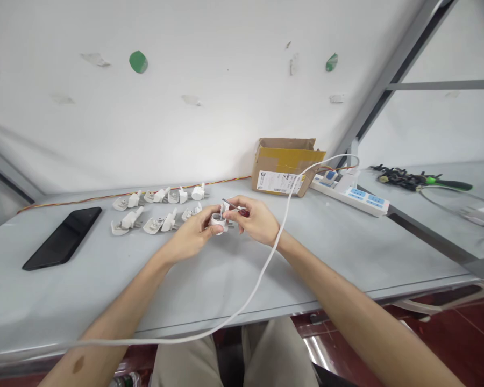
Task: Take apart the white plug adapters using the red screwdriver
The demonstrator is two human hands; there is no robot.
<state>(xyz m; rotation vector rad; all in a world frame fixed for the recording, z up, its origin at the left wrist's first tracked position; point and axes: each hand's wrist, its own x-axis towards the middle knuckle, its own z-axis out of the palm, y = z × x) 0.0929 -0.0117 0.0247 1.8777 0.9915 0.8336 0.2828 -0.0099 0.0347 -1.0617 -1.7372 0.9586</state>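
My left hand (190,235) is closed round a white plug housing (218,221), its thumb pressed against the near side. Facing it, my right hand (260,221) grips a screwdriver (244,213) with a dark red handle; its thin shaft points left over the housing. An upright white piece (225,207) stands between the fingertips of both hands, partly covered by them. Metal prongs stick out under the right fingers. Beyond and left of my left hand, several white plugs (160,195) lie in two rows, many with their shells opened.
A black phone (63,238) lies at the left. At the back stand an opened cardboard box (282,167) and a white power strip (353,194). A white cable (262,275) hangs across the view, over my right wrist. Dark connectors (403,177) lie far right.
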